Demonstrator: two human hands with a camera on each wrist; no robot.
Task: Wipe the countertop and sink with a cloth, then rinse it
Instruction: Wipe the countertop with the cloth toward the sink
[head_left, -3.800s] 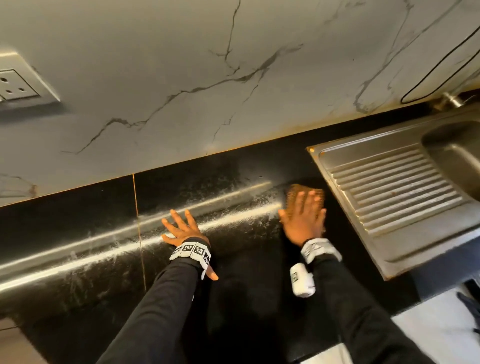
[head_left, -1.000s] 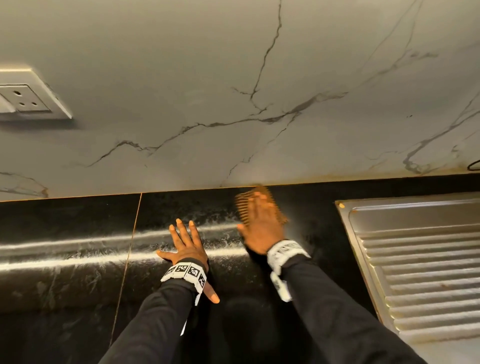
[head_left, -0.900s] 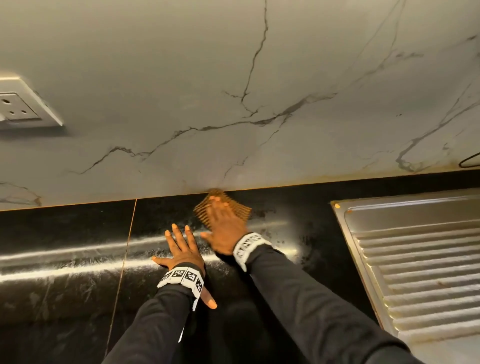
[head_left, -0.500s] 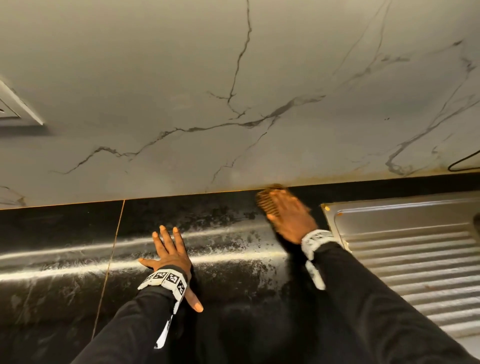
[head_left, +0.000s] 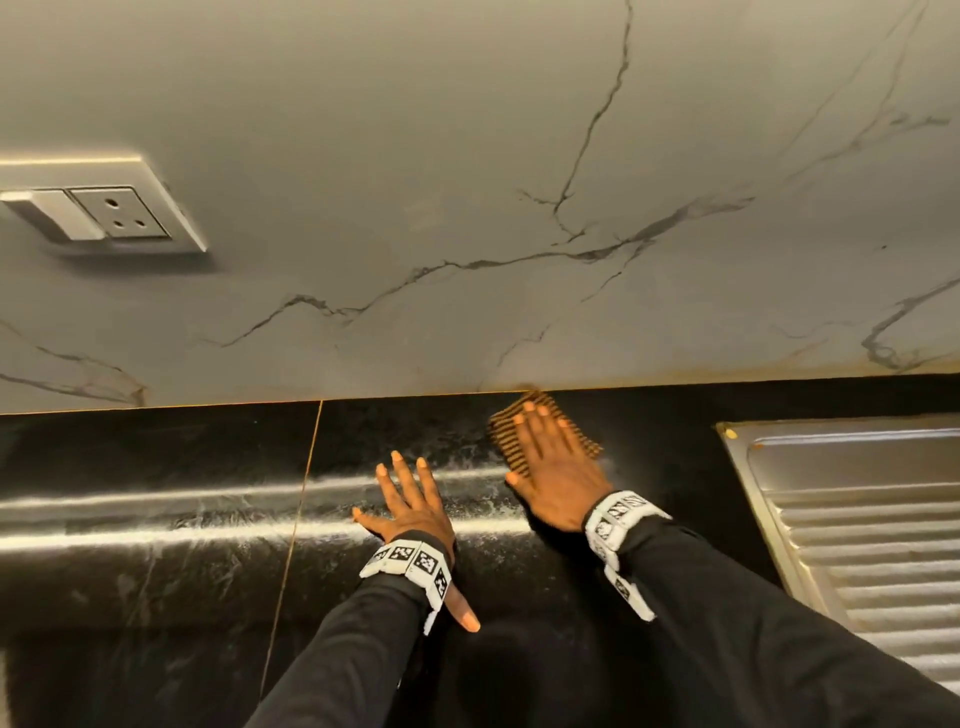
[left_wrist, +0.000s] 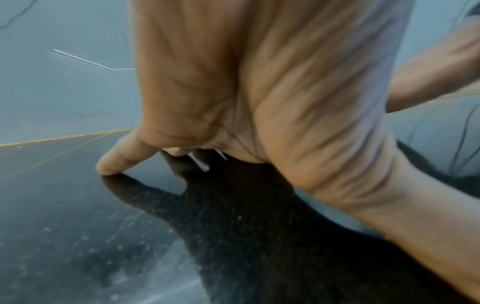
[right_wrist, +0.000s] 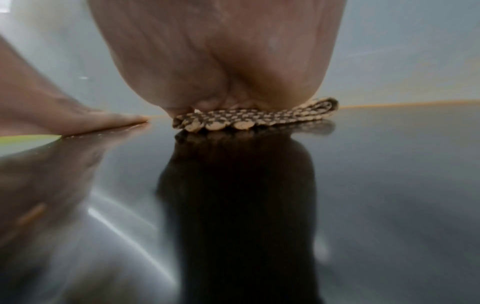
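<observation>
I see the black counter (head_left: 156, 597) filling the lower frame under the marble wall (head_left: 467, 156), with the steel sink (head_left: 857, 519) drainboard at right. My left grip (head_left: 413, 506) lies flat, fingers spread, holding nothing. My right grip (head_left: 558, 467), fingers straight, presses the woven cloth (head_left: 501, 428) at centre against the wall edge.

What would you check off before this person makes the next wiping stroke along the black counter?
1. Cloth flat under the right hand: ok.
2. Left hand braced flat on the countertop: ok.
3. Path right toward the sink drainboard free: ok.
4. Cloth reaches the back edge by the wall: ok.
5. Streaky residue beside the left hand gone: not ok.
6. Cloth clean enough: cannot tell.
</observation>
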